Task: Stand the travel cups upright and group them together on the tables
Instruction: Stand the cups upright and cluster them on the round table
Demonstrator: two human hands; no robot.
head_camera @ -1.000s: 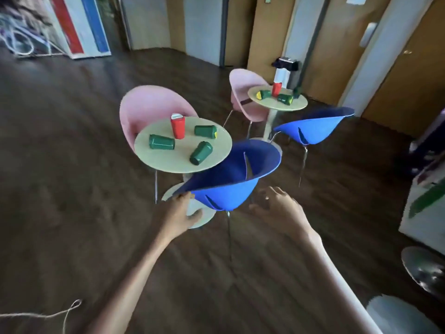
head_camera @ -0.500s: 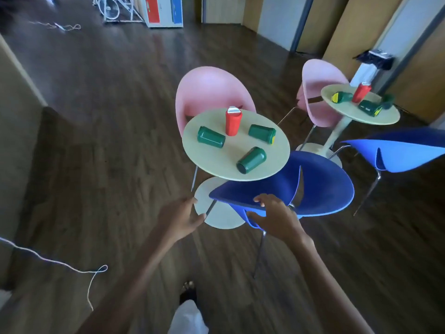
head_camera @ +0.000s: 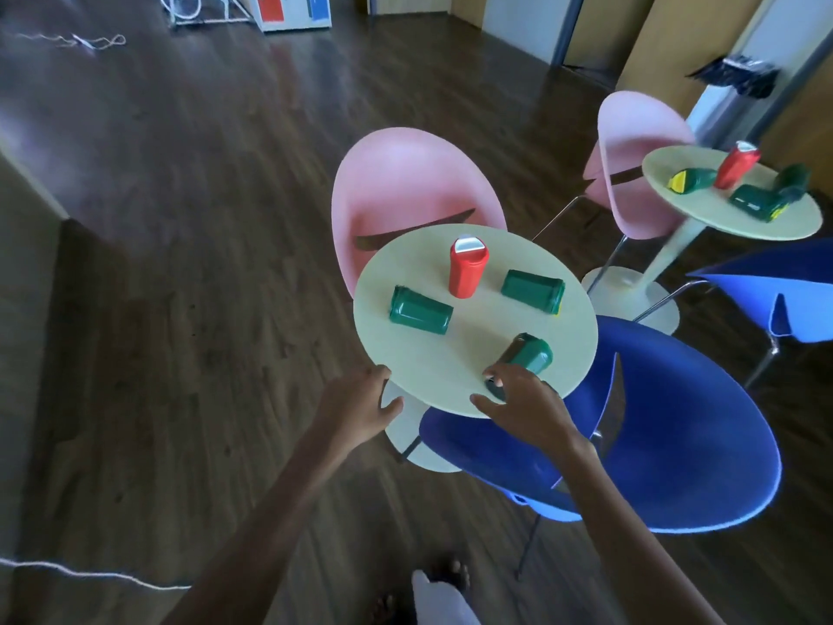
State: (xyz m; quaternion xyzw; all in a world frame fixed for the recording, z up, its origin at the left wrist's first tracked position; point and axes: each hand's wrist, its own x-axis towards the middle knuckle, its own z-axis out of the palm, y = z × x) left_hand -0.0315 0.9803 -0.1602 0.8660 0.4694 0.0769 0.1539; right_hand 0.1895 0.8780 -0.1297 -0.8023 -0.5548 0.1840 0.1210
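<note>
On the near round table [head_camera: 414, 363] a red travel cup [head_camera: 466, 272] stands upright. Three green cups lie on their sides around it: one at the left [head_camera: 419, 311], one at the right [head_camera: 533, 290], one at the front [head_camera: 525, 356]. My right hand [head_camera: 527, 408] reaches over the table's front edge, fingers apart and touching the front green cup's near end. My left hand [head_camera: 358, 406] hovers open at the table's front-left rim. The far table [head_camera: 739, 225] holds an upright red cup [head_camera: 735, 165] and three green cups lying down [head_camera: 692, 180], [head_camera: 759, 203], [head_camera: 794, 179].
A pink chair [head_camera: 405, 182] stands behind the near table and a blue chair [head_camera: 676, 426] at its front right. A second pink chair [head_camera: 640, 142] and blue chair [head_camera: 775, 295] flank the far table. A white cord [head_camera: 90, 575] lies on the dark wood floor.
I have moved closer to the near table. My right hand left the blue chair's back and reached onto the table to the front green cup. My left hand rose to the table rim.
</note>
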